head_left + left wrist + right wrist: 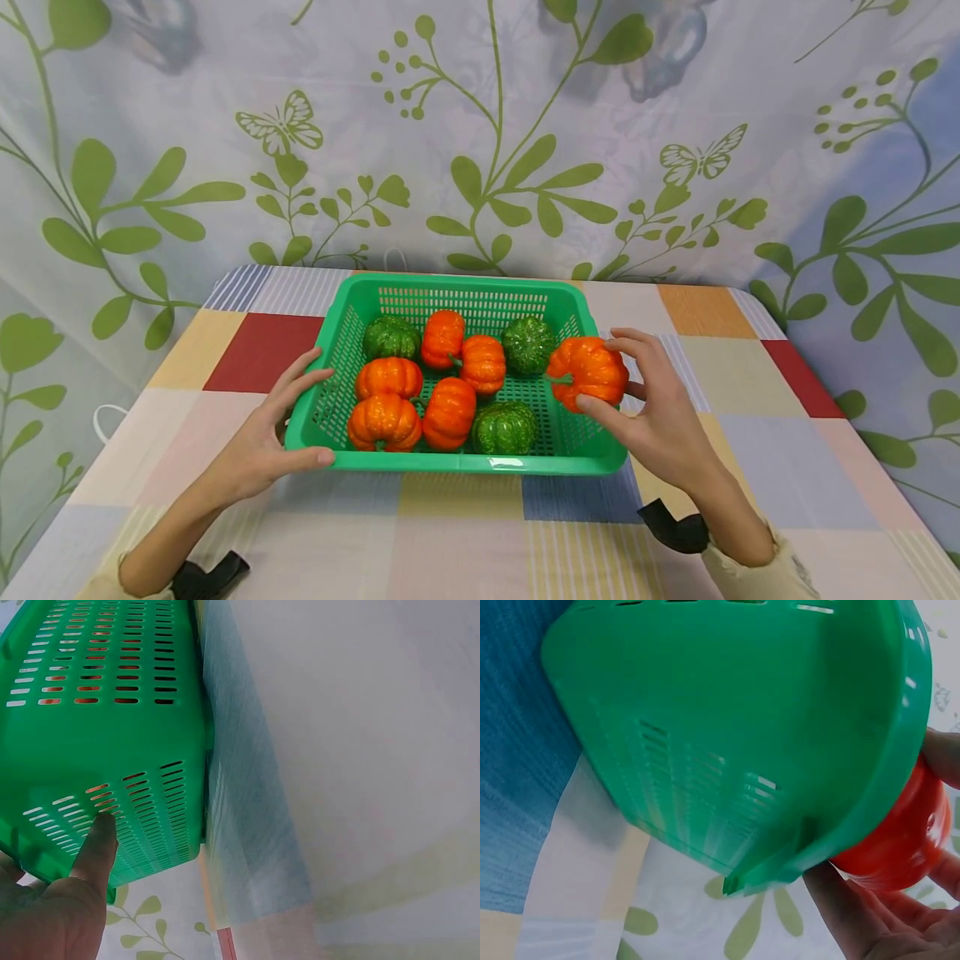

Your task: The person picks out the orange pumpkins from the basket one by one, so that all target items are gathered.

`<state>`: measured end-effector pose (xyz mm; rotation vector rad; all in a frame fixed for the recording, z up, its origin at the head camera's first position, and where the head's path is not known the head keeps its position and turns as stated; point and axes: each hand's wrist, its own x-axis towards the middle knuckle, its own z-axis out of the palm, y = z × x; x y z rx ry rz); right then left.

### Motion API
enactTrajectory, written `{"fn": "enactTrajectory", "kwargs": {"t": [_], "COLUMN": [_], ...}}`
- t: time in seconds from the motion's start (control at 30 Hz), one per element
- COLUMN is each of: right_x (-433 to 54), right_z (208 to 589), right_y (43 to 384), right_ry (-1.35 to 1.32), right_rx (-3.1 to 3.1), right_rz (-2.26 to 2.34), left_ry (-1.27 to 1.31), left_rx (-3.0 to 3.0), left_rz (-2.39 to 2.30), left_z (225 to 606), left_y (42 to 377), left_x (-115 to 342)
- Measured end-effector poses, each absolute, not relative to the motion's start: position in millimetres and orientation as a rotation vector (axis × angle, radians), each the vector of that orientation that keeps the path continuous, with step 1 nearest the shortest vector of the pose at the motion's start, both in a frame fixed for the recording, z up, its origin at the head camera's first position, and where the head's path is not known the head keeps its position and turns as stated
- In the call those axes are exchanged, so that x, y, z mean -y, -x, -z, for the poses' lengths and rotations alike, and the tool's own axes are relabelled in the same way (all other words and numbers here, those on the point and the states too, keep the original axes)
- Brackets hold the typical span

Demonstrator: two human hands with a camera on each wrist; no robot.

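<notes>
A small glossy orange pumpkin with a green stem is held by my right hand, thumb on its near side and fingers behind it. It is at the right rim of a green plastic basket; the right wrist view shows the pumpkin partly hidden by that rim. My left hand holds the basket's near left corner, fingers over the left rim and thumb along the front. In the left wrist view a finger touches the slotted outer wall. Several orange pumpkins and three green ones lie inside.
The basket stands on a table with a patchwork-patterned cloth. Behind it hangs a pale curtain printed with green leaves and butterflies. Black straps are at both wrists.
</notes>
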<state>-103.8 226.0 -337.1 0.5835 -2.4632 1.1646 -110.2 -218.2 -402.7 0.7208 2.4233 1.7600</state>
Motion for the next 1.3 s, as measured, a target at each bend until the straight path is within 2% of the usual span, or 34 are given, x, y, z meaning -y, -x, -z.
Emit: {"fn": "enactTrajectory", "kwargs": {"t": [0.63,1.3], "right_x": [-246,-272], "right_z": [337,347], "right_y": [95,96], "right_ry": [-0.463,-0.206], "right_rx": [2.423,2.389], "right_rz": [-1.249,-1.270], "left_ry": [-0.742,-0.742], "left_rx": [-2.400,-2.428], "left_rz": [-1.780,-1.765], "left_z": [404,404], "left_y": [110,111], "left_x": [219,219]}}
